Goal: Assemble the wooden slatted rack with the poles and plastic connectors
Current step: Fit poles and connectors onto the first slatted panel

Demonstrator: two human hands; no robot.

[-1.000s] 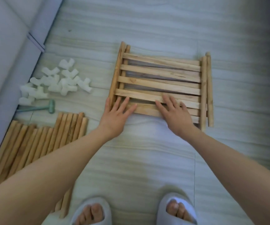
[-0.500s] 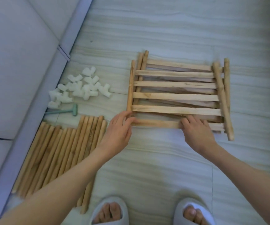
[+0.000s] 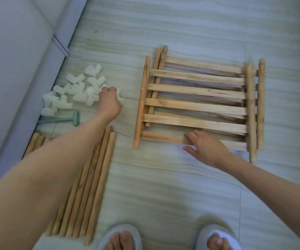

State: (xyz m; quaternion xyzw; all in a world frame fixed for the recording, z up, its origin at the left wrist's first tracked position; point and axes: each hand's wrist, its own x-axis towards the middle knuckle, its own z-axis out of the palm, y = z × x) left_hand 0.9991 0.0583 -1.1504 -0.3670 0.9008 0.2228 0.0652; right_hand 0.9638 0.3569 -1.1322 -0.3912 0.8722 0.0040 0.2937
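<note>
Slatted panels (image 3: 196, 103) lie stacked on the floor ahead, slats running left-right, right hand (image 3: 206, 148) flat on the nearest slat, poles (image 3: 91, 177) alongside left, while left hand (image 3: 109, 101), nearer the connectors (image 3: 73, 91), pinches one.

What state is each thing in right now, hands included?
left hand: fingers curled round a white connector at the edge of the pile
right hand: fingers resting on the nearest slat, thumb on the floor
slatted panels: stacked flat on the floor, unconnected
connectors: loose pile on the floor
poles: lying side by side, unused
green mallet: lying on the floor, untouched
</note>
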